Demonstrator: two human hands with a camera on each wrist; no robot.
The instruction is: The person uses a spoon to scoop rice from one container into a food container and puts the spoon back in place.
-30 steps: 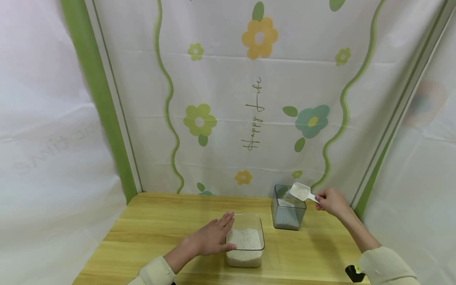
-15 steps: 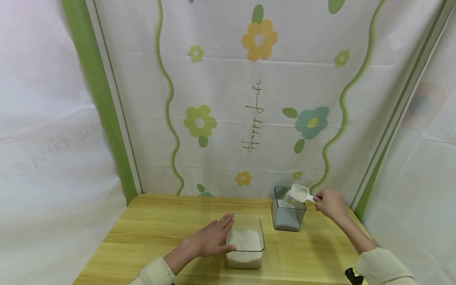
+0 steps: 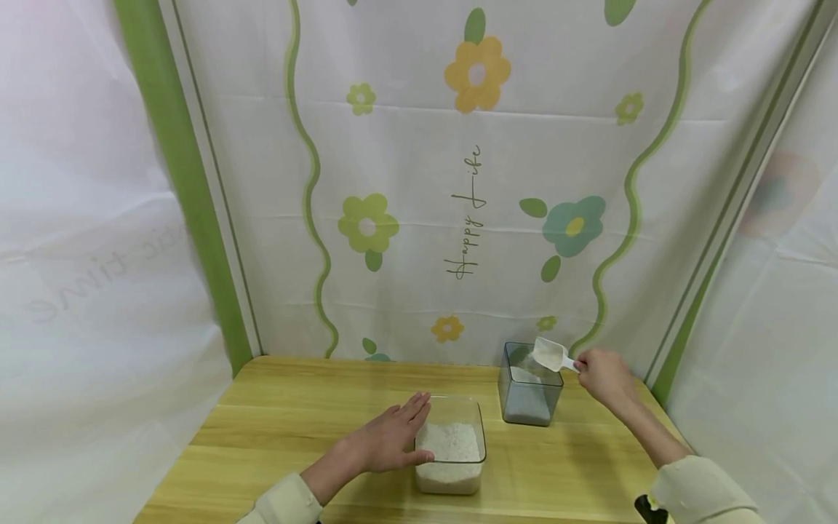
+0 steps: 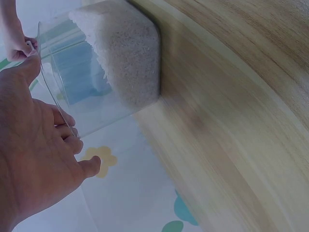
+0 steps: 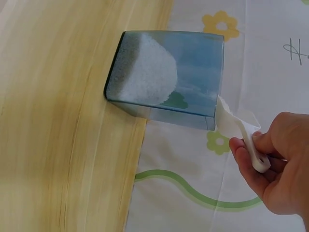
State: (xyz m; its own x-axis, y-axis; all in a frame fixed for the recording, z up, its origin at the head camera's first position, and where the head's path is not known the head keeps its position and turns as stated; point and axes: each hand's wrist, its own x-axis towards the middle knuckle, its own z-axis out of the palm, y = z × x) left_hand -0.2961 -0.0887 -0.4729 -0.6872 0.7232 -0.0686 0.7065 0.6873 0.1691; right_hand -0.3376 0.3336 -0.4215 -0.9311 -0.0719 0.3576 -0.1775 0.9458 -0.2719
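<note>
The scoop (image 3: 548,354) is plain white, the tinted container (image 3: 526,402) a see-through smoky blue-grey, and the clear container (image 3: 463,409) colourless, its grains (image 3: 453,440) off-white. Yellowish wood grain streaks the tabletop (image 3: 294,407). The white curtain (image 3: 419,149) bears wavy green lines and orange, lime and teal flowers; the sleeves (image 3: 703,489) are cream.

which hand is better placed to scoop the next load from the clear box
Likely the right hand: it already holds the scoop, now at the mouth of the blue box. The left hand touches the clear box but holds no tool, so it seems suited to steadying.
</note>
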